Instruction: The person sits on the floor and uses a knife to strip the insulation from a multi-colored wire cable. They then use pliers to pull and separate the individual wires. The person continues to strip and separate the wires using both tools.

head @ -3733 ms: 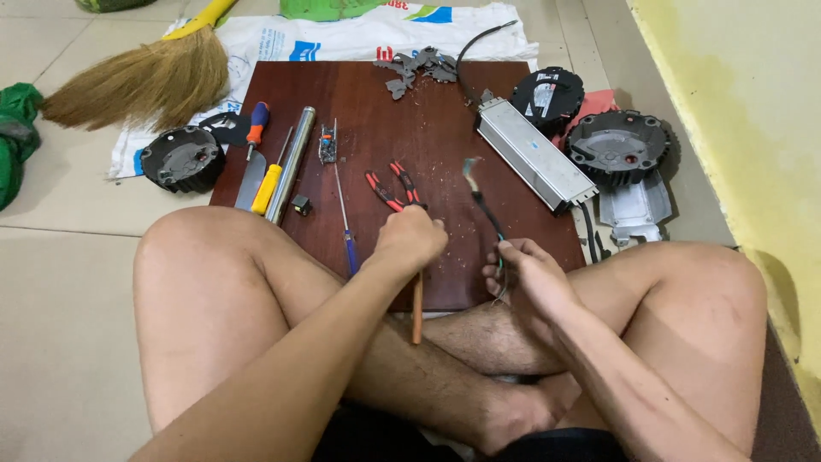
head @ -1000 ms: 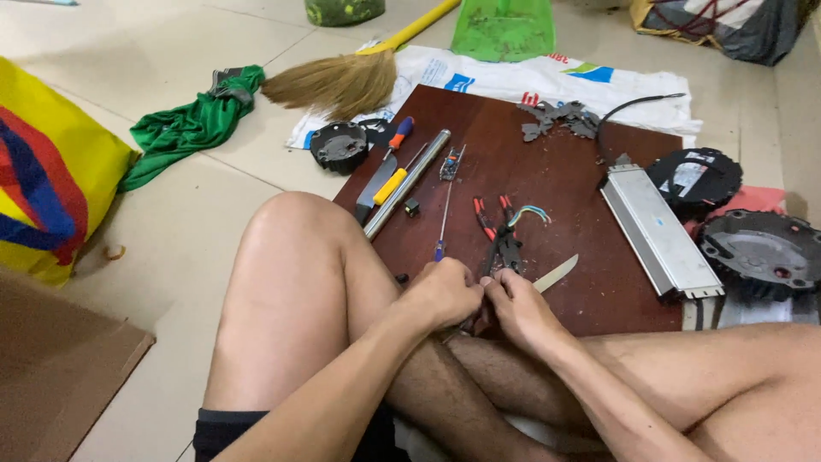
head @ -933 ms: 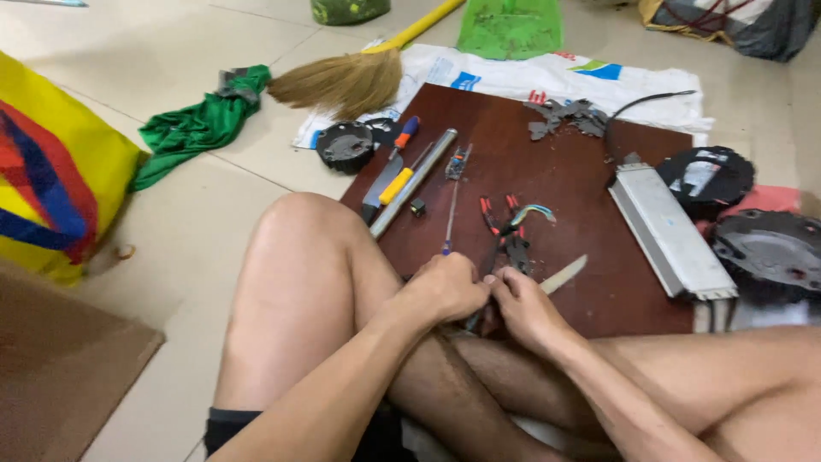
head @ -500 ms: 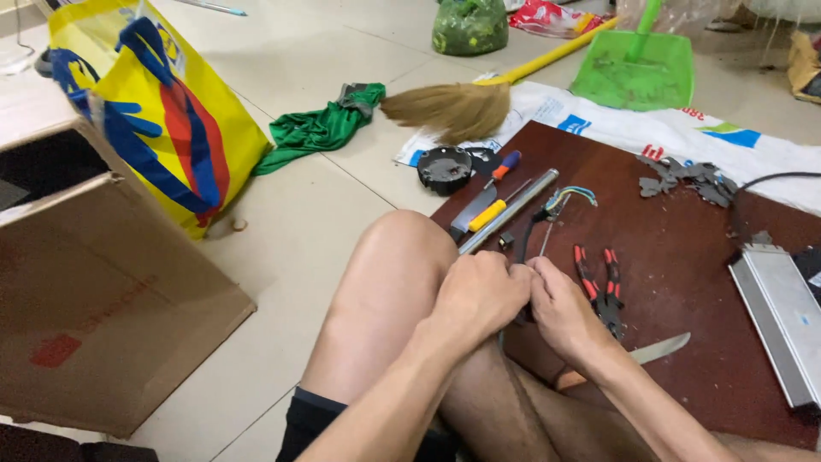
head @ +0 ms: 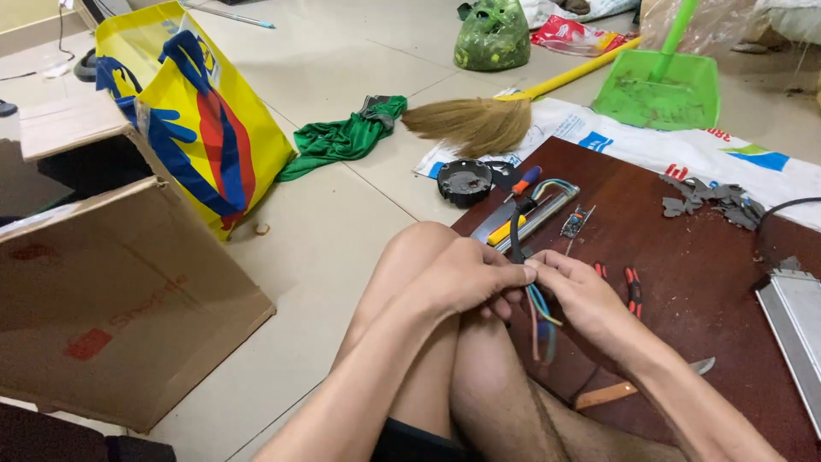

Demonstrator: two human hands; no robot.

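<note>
My left hand and my right hand meet above my left knee, and both pinch a black cable. The cable's stripped end hangs below my fingers as loose blue, brown and green wires. Its other end curves up over the dark wooden board toward a metal bar. Red-handled pliers lie on the board just right of my right hand. A knife with a wooden handle lies under my right forearm.
On the board lie an orange-and-blue screwdriver, a small circuit board, grey metal scraps and a silver metal box. Around it are a black round part, broom, green dustpan, green cloth, yellow bag and cardboard box.
My head has swung left, bringing the bag and box into view. Both hands stay together on the cable, whose coloured wire ends now hang below my fingers.
</note>
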